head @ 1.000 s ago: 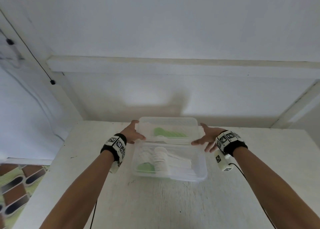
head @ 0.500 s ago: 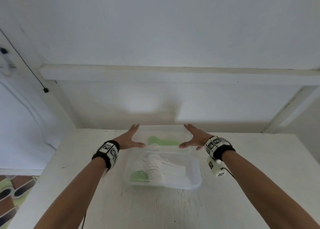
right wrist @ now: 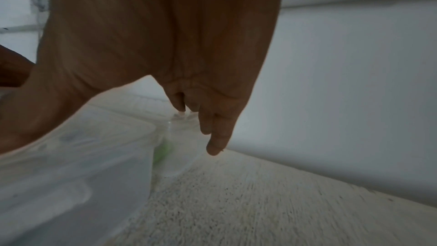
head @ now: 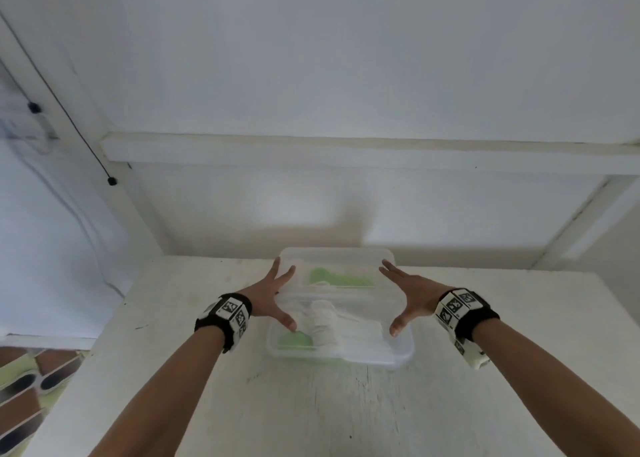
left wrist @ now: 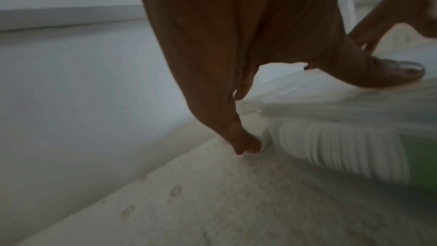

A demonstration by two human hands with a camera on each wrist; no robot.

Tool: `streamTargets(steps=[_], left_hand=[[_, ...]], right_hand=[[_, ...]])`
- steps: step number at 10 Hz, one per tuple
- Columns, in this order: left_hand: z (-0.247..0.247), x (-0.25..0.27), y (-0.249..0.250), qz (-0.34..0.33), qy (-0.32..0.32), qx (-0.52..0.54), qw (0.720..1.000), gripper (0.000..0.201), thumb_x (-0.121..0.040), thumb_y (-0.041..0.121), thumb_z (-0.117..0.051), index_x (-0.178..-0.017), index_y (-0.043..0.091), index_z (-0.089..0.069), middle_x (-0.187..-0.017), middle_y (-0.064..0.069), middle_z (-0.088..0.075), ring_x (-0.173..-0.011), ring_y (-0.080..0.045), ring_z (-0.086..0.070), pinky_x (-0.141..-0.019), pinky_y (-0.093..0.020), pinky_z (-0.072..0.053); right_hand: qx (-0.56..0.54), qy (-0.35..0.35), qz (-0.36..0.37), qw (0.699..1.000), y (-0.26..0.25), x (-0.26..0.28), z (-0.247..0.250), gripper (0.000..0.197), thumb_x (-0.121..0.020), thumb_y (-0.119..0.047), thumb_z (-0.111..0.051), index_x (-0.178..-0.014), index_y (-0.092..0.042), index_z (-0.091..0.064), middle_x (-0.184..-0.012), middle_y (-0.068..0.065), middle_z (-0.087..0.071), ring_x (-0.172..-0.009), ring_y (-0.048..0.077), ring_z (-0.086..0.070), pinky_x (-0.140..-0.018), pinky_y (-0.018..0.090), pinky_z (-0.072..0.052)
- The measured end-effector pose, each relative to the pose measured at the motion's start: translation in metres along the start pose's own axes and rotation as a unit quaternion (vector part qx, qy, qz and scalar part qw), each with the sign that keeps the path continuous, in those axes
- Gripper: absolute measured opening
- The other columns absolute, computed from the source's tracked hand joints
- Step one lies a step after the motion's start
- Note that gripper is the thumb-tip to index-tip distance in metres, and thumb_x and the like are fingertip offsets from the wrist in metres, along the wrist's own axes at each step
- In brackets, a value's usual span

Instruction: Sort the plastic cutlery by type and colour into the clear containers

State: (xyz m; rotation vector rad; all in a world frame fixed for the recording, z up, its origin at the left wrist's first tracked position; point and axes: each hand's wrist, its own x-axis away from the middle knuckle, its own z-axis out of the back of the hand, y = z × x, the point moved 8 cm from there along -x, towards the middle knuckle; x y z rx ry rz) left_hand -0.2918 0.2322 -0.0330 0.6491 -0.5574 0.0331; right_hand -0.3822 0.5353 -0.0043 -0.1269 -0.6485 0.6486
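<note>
Two clear containers stand one behind the other on the white table (head: 346, 415). The near container (head: 398, 359) holds a row of white spoons (head: 323, 325) and a green piece (head: 294, 340). Green cutlery (head: 339, 278) lies in the far container (head: 336, 256). My left hand (head: 273, 297) and right hand (head: 408, 297) are spread at the two sides, fingers straight. In the left wrist view the left hand (left wrist: 224, 63) lays its thumb on the near container's top (left wrist: 331, 104), above the white spoons (left wrist: 331, 147). The right hand (right wrist: 165, 35) points down beside the near container (right wrist: 82, 156).
A white wall (head: 311, 214) rises straight behind the table, close to the far container. The table's left edge (head: 114, 325) drops off to a patterned floor (head: 24, 394). A black cable (head: 69, 117) runs down the wall at the left.
Both hands have left the far container's sides and drawn back toward me. Their fingers are now spread and their thumbs reach over the near container. The containers have stayed in place.
</note>
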Motion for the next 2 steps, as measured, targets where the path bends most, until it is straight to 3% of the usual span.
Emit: streamTargets(steps=[1, 2], left_hand=[[0.007, 0.013, 0.004, 0.018, -0.005, -0.004, 1.0, 0.14, -0.056, 0.068, -0.087, -0.155, 0.049, 0.01, -0.156, 0.017, 0.04, -0.152, -0.025, -0.022, -0.118, -0.044, -0.033], [-0.021, 0.048, 0.002, -0.01, 0.054, 0.002, 0.999, 0.131, -0.063, 0.083, -0.072, -0.154, 0.048, 0.014, -0.157, 0.02, 0.036, -0.153, -0.016, -0.015, -0.119, -0.037, -0.029]], right_hand=[[-0.035, 0.028, -0.017, 0.999, 0.004, 0.005, 0.003, 0.136, -0.058, -0.07, -0.084, -0.161, -0.036, -0.002, -0.165, -0.024, 0.015, -0.154, 0.015, -0.012, -0.125, 0.044, -0.019], [-0.088, 0.145, 0.022, 0.985, -0.003, 0.037, -0.012, 0.088, -0.074, -0.084, -0.059, -0.15, -0.05, -0.031, -0.16, -0.031, -0.015, -0.146, 0.003, -0.031, -0.119, 0.026, -0.028]])
